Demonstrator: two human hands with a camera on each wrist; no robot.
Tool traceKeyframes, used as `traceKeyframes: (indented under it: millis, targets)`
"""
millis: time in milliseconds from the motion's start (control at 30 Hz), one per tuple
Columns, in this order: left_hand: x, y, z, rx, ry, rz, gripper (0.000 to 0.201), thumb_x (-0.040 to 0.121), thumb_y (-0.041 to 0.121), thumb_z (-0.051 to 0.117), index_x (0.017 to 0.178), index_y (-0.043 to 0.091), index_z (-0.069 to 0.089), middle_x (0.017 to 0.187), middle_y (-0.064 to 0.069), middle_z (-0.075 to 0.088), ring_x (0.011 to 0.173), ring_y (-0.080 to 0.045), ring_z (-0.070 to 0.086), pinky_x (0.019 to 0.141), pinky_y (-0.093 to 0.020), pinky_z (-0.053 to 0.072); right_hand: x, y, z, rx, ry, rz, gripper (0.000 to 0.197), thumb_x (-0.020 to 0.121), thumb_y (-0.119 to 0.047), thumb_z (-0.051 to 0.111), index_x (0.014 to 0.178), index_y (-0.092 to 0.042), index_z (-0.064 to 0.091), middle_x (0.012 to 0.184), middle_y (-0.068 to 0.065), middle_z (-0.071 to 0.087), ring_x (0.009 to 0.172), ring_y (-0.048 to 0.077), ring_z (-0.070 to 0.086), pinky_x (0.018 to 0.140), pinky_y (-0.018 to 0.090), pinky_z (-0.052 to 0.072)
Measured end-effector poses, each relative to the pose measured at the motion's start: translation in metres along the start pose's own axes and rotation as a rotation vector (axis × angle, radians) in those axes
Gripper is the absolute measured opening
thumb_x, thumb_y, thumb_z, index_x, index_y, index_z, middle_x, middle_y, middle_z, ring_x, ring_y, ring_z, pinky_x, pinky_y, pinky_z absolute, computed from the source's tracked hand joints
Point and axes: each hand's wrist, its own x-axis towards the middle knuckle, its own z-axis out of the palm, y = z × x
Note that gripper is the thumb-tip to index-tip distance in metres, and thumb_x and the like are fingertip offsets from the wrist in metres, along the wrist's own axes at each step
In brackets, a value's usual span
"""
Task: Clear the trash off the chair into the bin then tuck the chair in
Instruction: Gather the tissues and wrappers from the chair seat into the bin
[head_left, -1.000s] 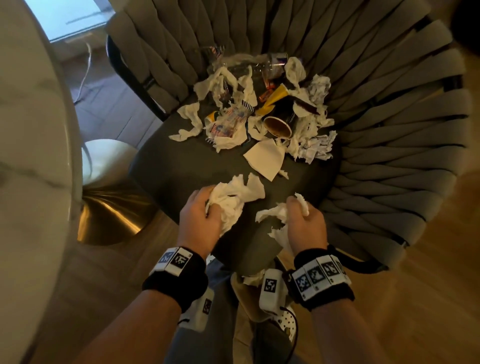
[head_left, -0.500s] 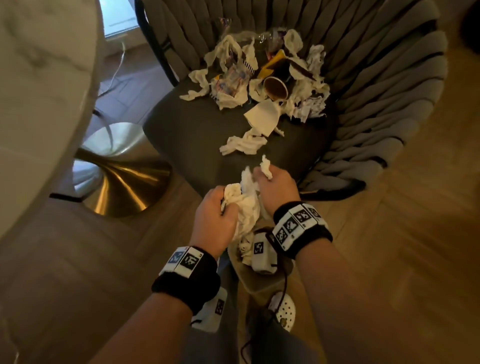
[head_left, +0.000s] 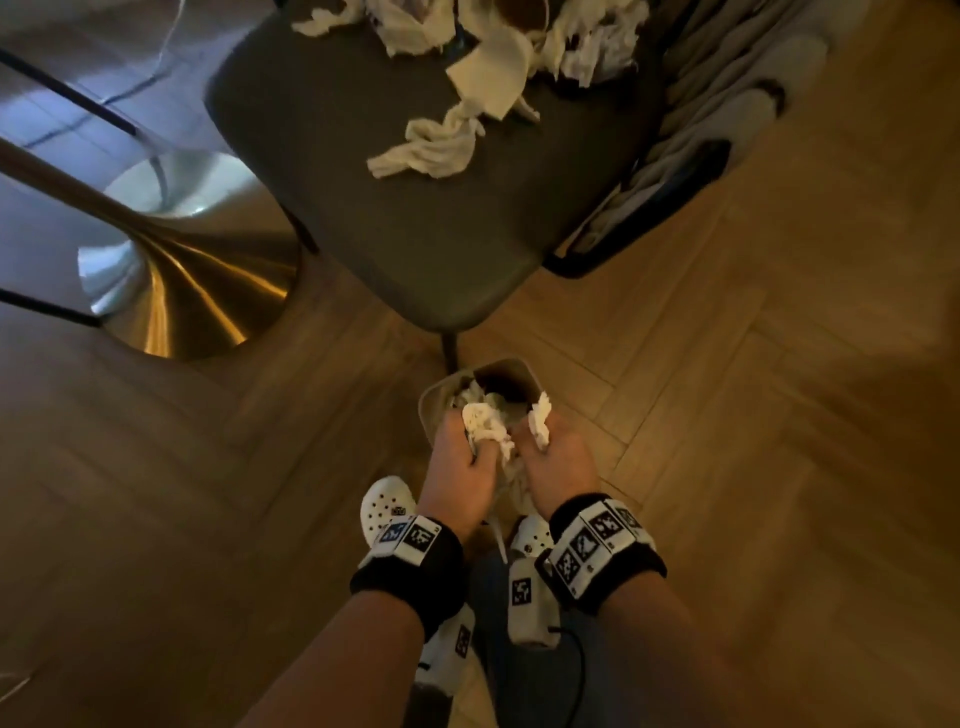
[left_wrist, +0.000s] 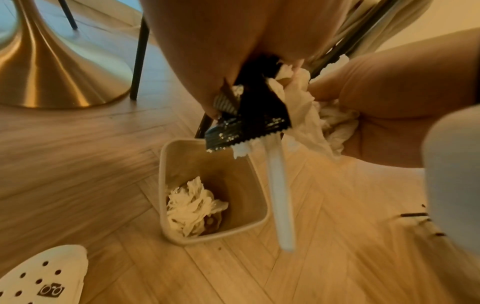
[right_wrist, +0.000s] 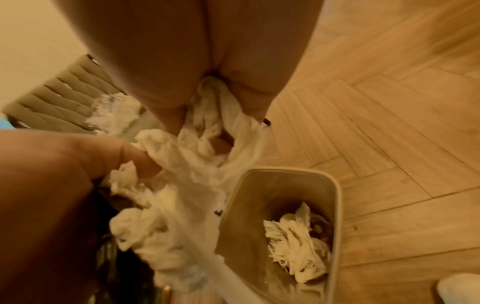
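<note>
Both hands hover side by side just above the small beige bin (head_left: 500, 368) on the floor, in front of the chair seat (head_left: 415, 244). My left hand (head_left: 480, 441) grips a wad of white tissue (head_left: 485, 428), a black wrapper (left_wrist: 249, 123) and a white plastic stick (left_wrist: 280, 195). My right hand (head_left: 537, 436) grips crumpled tissue (right_wrist: 215, 115). The bin (left_wrist: 166, 185) holds crumpled tissue (left_wrist: 192, 203) at its bottom. A twisted tissue (head_left: 431, 148) lies loose on the seat. A pile of trash (head_left: 519, 47) sits at the seat's back, partly cut off by the frame.
The table's gold trumpet base (head_left: 182, 291) stands left of the chair. The woven chair back (head_left: 727, 104) curves round at upper right. My feet in white clogs (head_left: 384, 506) are right behind the bin. Herringbone wood floor lies all round.
Both hands have come off the seat with their tissue and dropped down to the bin. The view has tilted down and one twisted tissue stayed behind on the seat.
</note>
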Motion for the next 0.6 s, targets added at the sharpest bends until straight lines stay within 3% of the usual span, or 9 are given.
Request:
traceKeyframes:
  millis: [100,167,233,267,333,400,500,600]
  targets:
    - [0.032,-0.04,0.015,0.065,0.018,-0.009,0.027,0.096,0.019,0.05,0.123,0.021,0.044,0.124,-0.006,0.05,0.108,-0.016,0.055,0.097,-0.039,0.049,0.035,0.034,0.029,0.018,0.126,0.021,0.025,0.094,-0.035,0.052,0.11,-0.018,0.062,0.098,0.006,0.067,0.091,0.024,0.064,0.072,0.03,0.047]
    - [0.054,-0.06,0.023,0.103,0.082,0.059,0.036,0.097,0.019,0.05,0.131,0.014,0.041,0.129,-0.006,0.045,0.111,-0.014,0.049,0.097,-0.035,0.046,0.062,0.051,0.048,0.026,0.202,0.005,0.033,0.09,-0.039,0.054,0.115,-0.019,0.058,0.11,0.006,0.064,0.1,0.024,0.062,0.082,0.036,0.052]
    - [0.075,-0.078,0.029,0.14,0.155,0.15,0.046,0.098,0.022,0.052,0.14,0.014,0.037,0.136,-0.007,0.04,0.115,-0.006,0.037,0.1,-0.032,0.04,0.087,0.067,0.065,0.0,0.206,0.006,0.045,0.087,-0.043,0.056,0.124,-0.019,0.051,0.124,0.008,0.057,0.111,0.027,0.057,0.093,0.04,0.05]
    - [0.087,-0.088,0.031,0.17,0.161,0.16,0.052,0.097,0.027,0.053,0.144,0.017,0.034,0.142,-0.008,0.036,0.12,-0.005,0.032,0.104,-0.033,0.036,0.099,0.073,0.072,-0.038,0.171,0.018,0.049,0.088,-0.043,0.057,0.129,-0.019,0.048,0.131,0.009,0.052,0.116,0.028,0.054,0.095,0.037,0.046]
    - [0.108,-0.106,0.034,0.276,0.092,0.038,0.061,0.096,0.044,0.051,0.15,0.028,0.027,0.153,-0.009,0.027,0.134,-0.017,0.027,0.112,-0.042,0.03,0.117,0.085,0.08,-0.133,0.061,0.075,0.054,0.089,-0.044,0.058,0.138,-0.025,0.042,0.141,0.01,0.043,0.121,0.028,0.051,0.091,0.031,0.04]
    - [0.121,-0.12,0.032,0.359,-0.04,-0.141,0.064,0.095,0.056,0.044,0.152,0.031,0.03,0.157,-0.01,0.025,0.142,-0.03,0.026,0.117,-0.05,0.025,0.126,0.094,0.081,-0.19,-0.005,0.119,0.058,0.087,-0.048,0.059,0.14,-0.035,0.039,0.142,0.008,0.045,0.123,0.029,0.051,0.094,0.034,0.042]
    - [0.119,-0.12,0.024,0.37,-0.073,-0.142,0.052,0.096,0.054,0.043,0.14,0.028,0.053,0.144,-0.009,0.047,0.129,-0.03,0.047,0.11,-0.045,0.038,0.121,0.098,0.073,-0.257,0.001,0.074,0.056,0.084,-0.044,0.064,0.136,-0.037,0.044,0.132,0.004,0.057,0.119,0.027,0.056,0.098,0.039,0.047]
    - [0.096,-0.095,0.009,0.387,-0.011,-0.052,0.033,0.099,0.041,0.046,0.119,0.023,0.066,0.114,-0.002,0.066,0.102,-0.021,0.063,0.089,-0.034,0.051,0.1,0.086,0.057,-0.214,0.011,0.08,0.039,0.085,-0.039,0.063,0.123,-0.029,0.059,0.113,-0.002,0.069,0.106,0.02,0.064,0.09,0.037,0.053]
